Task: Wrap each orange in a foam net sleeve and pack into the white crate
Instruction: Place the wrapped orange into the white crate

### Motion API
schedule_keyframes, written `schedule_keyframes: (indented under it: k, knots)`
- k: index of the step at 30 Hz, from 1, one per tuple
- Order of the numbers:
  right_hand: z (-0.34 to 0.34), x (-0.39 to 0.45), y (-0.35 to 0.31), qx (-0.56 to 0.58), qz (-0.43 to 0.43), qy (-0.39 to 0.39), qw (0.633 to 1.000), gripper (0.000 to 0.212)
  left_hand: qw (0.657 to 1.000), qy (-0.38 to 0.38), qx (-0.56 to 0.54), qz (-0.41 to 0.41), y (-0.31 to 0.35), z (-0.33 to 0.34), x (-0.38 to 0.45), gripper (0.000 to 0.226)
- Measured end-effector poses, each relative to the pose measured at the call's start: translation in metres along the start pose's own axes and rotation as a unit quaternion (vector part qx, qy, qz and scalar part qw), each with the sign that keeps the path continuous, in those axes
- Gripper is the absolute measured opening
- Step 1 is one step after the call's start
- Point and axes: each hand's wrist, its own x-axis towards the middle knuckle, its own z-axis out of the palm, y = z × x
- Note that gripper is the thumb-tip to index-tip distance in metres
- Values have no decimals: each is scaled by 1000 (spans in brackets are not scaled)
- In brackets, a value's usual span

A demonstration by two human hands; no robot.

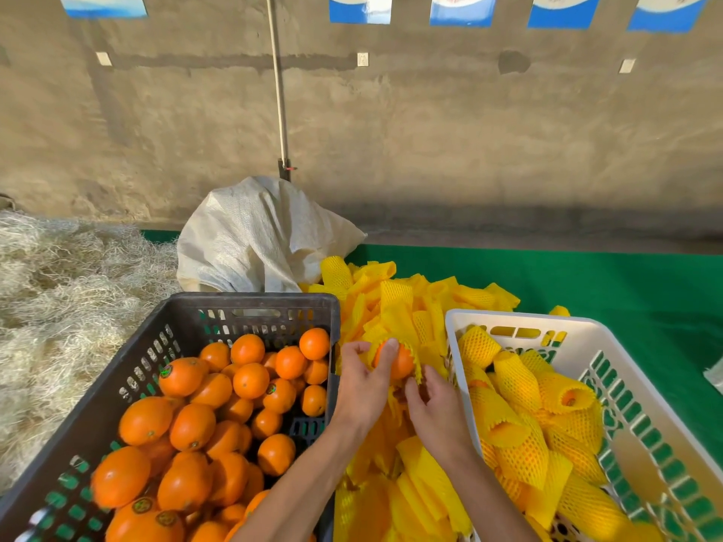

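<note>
My two forearms are reaching up from six o'clock, between two crates. My left hand [362, 385] is curling its fingers over the top of an orange [399, 363], holding it at the centre of the view. My right hand [432, 408] is sitting just below and to the four o'clock side of the fruit, fingers bent and pinching the lower edge of a yellow foam net sleeve [414, 359] that is ringing the orange partway, its frilled rim showing on the right.

At eight o'clock, a dark crate [250, 303] is holding loose, unwrapped oranges. At four o'clock, the white crate [587, 330] is already holding several wrapped fruits. A heap of spare sleeves [395, 299] is lying behind my hands at twelve o'clock, in front of a white woven sack [254, 236], on a green table cover [587, 275].

To do this step well, I judge I should be steadying the fruit with the left hand while the right stretches the mesh open and draws it evenly down, so the foam is not tearing or bunching on one side.
</note>
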Motion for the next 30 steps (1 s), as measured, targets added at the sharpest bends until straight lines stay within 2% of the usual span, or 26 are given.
schedule_keyframes:
  k: [1, 4, 6, 9, 13, 15, 17, 18, 22, 24, 27, 30]
  knots:
    - [0, 0, 1, 10, 14, -2, 1000, 8, 999, -25, 16, -13, 0, 0, -1, 57]
    - [-3, 0, -4, 31, -7, 33, 999, 20, 996, -86, -2, -25, 3, 1, -3, 69]
    - [-6, 1, -4, 27, -6, 61, 998, 24, 994, -104, -27, -4, 2, 3, -1, 69]
    - [-10, 3, -3, 36, 0, 84, 996, 35, 996, -66, -31, 45, -5, 8, 0, 57]
    - [-12, 2, -15, 24, -65, 127, 989, 29, 994, 55, -40, 86, -3, 2, 3, 58]
    - [-14, 1, -20, 24, -131, 145, 980, 26, 988, 92, -43, 119, -5, 1, 1, 56]
    - [-13, -1, -22, -7, -211, 158, 965, 15, 987, 86, -38, 133, -8, 2, -3, 57]
    - [-13, -1, -21, -16, -239, 158, 958, 15, 988, 78, -31, 128, -7, 2, -4, 58]
    - [-17, -4, -16, -17, -305, 111, 946, 9, 991, 75, -20, 107, -4, 3, -3, 46]
    - [-15, -6, -15, -13, -278, 76, 958, 12, 990, 71, -44, 112, -1, 3, -4, 40]
    - [-13, -8, -20, 3, -143, 52, 988, 28, 989, 37, -84, 114, 2, 3, -6, 37]
    - [-11, -8, -20, 50, -15, 13, 999, 45, 994, -15, -51, 95, 0, 3, -5, 55]
